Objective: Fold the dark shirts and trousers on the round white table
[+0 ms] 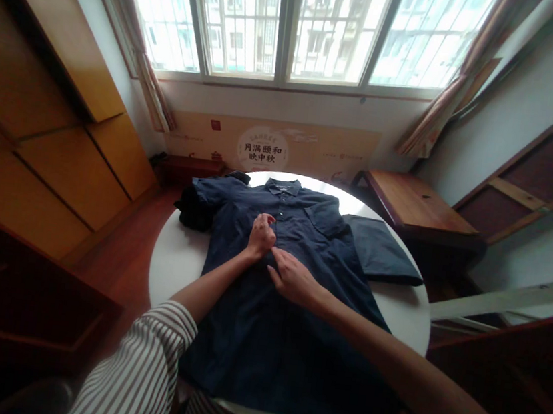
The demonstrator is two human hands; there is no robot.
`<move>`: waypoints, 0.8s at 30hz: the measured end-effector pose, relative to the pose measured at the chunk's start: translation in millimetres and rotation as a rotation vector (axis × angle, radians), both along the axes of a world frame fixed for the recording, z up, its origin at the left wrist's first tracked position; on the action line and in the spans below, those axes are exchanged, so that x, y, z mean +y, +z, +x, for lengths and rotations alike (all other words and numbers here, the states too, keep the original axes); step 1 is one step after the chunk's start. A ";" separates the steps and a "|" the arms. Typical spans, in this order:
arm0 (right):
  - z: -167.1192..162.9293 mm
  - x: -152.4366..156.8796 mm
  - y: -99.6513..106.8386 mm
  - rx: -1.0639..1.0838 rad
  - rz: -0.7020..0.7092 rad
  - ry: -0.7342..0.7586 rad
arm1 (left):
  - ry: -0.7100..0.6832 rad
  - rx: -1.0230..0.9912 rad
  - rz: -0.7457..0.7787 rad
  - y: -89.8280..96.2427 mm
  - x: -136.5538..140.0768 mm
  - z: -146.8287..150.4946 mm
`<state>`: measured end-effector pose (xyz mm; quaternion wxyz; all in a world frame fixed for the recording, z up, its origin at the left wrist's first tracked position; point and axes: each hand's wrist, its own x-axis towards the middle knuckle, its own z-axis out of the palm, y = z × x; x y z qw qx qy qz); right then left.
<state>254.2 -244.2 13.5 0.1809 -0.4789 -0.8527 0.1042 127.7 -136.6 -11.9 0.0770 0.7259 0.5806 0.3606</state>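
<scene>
A dark navy short-sleeved shirt [250,338] lies front up on a round white table [175,275]. Its collar [283,187] points toward the window and a line of buttons runs down from it. Over the middle of the button line is my left hand [262,234], fingers curled in; whatever they may grip is hidden. Just below and to the right, my right hand [294,276] rests low over the cloth, its fingers stretched toward the left wrist and the thumb apart. Both hands are very close together.
A folded dark garment [382,250] lies at the table's right, a black bundle [195,210] at its left. Beyond stands a wooden side table [418,201]. Yellow cabinets [69,175] line the left; a barred window [288,27] is ahead.
</scene>
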 end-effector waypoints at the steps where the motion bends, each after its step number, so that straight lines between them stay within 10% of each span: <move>1: -7.0 -13.0 -3.8 0.005 -0.006 -0.009 | 0.019 -0.009 0.003 4.5 1.8 -3.7; 8: -18.5 -32.0 -23.6 -0.044 0.004 0.051 | 0.341 -0.019 0.112 73.0 29.3 -79.7; 13: -17.6 -31.4 -25.1 -0.042 0.018 0.054 | 0.769 -0.030 -0.202 105.9 60.9 -155.6; 24: -18.1 -31.1 -26.8 -0.011 0.010 0.067 | 0.639 0.015 -0.259 109.3 80.5 -172.4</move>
